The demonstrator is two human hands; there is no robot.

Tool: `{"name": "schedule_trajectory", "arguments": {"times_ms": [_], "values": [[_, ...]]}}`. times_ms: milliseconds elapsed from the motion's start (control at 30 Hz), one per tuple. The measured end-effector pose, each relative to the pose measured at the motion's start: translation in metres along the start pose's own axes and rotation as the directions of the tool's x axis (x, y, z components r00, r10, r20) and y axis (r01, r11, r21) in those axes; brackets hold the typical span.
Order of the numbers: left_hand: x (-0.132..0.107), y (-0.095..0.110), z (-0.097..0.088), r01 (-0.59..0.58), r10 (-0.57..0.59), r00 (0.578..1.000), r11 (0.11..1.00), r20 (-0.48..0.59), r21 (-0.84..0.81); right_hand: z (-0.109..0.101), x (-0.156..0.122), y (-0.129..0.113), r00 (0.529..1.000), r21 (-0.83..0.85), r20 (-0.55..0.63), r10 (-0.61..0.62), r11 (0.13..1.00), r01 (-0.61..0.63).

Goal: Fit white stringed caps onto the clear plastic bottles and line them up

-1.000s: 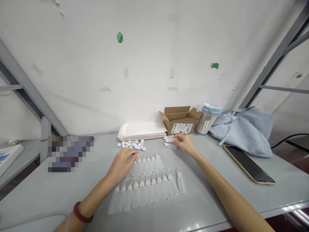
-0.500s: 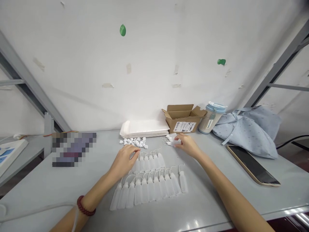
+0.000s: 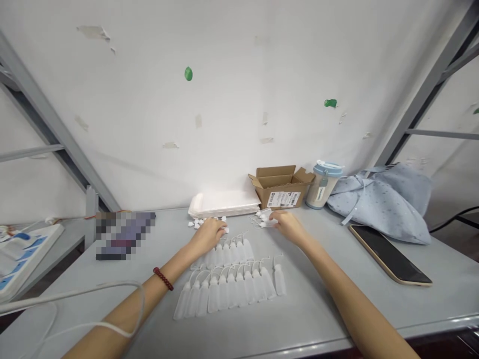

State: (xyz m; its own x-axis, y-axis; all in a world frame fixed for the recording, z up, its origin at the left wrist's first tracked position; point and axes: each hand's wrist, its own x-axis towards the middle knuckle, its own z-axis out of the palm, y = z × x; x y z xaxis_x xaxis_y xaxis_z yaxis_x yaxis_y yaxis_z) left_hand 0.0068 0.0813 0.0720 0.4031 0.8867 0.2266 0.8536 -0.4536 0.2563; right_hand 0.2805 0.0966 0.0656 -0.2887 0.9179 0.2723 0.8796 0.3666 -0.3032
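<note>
My left hand (image 3: pixel 206 236) reaches over the loose white caps (image 3: pixel 196 223), its fingers closed at a white cap (image 3: pixel 226 230) at the right end of the pile. A red beaded bracelet circles that wrist. At the small group of bottles with strings (image 3: pixel 265 217), my right hand (image 3: pixel 287 225) has its fingers closed on one translucent plastic bottle, mostly hidden by them. Between my arms lie two rows of flat translucent bottles: the back row (image 3: pixel 228 253), partly behind my left hand, and the front row (image 3: pixel 224 291), each with a thin white string at its neck.
A stack of white padded envelopes (image 3: pixel 228 202) lies against the wall, beside an open cardboard box (image 3: pixel 279 192). Right of it stand a blue-lidded cup (image 3: pixel 325 187), a light blue cloth bag (image 3: pixel 381 204) and a phone (image 3: pixel 389 254). A white cable (image 3: pixel 93 288) crosses my left forearm.
My left hand has moved from above the back row up to the caps, now covering part of them. My right hand stays at the small bottle group. The camera view has shifted slightly.
</note>
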Motion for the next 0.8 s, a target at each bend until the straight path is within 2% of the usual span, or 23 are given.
{"name": "schedule_trajectory", "arguments": {"times_ms": [167,267,367,533,667,800], "values": [[0.007,0.001,0.004,0.021,-0.023,0.999,0.997,0.027,0.069,-0.003,-0.008,-0.032,0.998,0.067,-0.049,-0.050,0.996,0.053],[0.009,0.002,0.007,0.013,-0.015,1.000,0.996,0.015,0.083,0.000,-0.016,-0.058,0.986,0.155,0.010,-0.167,0.974,0.164],[0.007,0.004,0.006,-0.013,0.015,1.000,0.998,-0.028,0.067,0.004,-0.024,-0.073,0.962,0.208,0.087,-0.260,0.949,0.237],[-0.007,0.005,-0.005,-0.016,0.018,0.993,1.000,-0.116,0.020,0.008,-0.027,-0.074,0.942,0.228,0.166,-0.291,0.941,0.250],[-0.010,0.005,-0.007,-0.020,0.019,0.996,1.000,-0.090,-0.014,0.010,-0.028,-0.069,0.940,0.235,0.201,-0.276,0.945,0.227],[0.008,0.012,0.000,-0.052,0.051,0.998,0.998,-0.039,-0.030,0.010,-0.028,-0.067,0.933,0.244,0.207,-0.293,0.940,0.241]]}}
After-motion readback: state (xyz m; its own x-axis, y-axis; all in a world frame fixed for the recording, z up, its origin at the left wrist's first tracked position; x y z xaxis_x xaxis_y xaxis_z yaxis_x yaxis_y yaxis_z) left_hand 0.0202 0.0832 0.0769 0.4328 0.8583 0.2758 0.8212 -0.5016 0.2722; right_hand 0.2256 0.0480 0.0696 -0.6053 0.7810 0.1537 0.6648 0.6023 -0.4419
